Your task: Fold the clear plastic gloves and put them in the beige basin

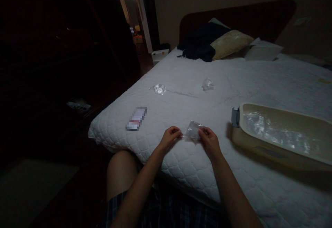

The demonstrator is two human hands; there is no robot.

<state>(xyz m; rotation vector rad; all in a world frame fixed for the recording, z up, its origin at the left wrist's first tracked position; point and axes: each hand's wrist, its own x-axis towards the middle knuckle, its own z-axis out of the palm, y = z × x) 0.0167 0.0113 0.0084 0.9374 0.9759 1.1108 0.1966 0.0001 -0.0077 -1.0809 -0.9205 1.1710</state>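
Over the near edge of the bed (178,108), you are holding a small clear plastic bag (193,130) between your two hands, just above the white quilted cover. Your right hand (209,139) is pinching the bag's right side, thumb and fingertips closed on the film. Your left hand (171,137) is bringing its thumb and fingers together at the opposite end — narrow, gripping a thin, see-through stretch of the same bag.

To the left, a pixelated phone-like rectangle (136,118) is lying on the cover, well apart from your left hand. Farther up the bed, two crumpled pieces of clear plastic (159,89) are resting apart from each other. To the right, a beige storage box (249,146) with a grey latch (235,117) is sitting on the bed, holding a layer of shiny clear plastic (277,131). Dark clothing (204,39) and a tan pillow (230,44) are lying near the headboard (233,17).
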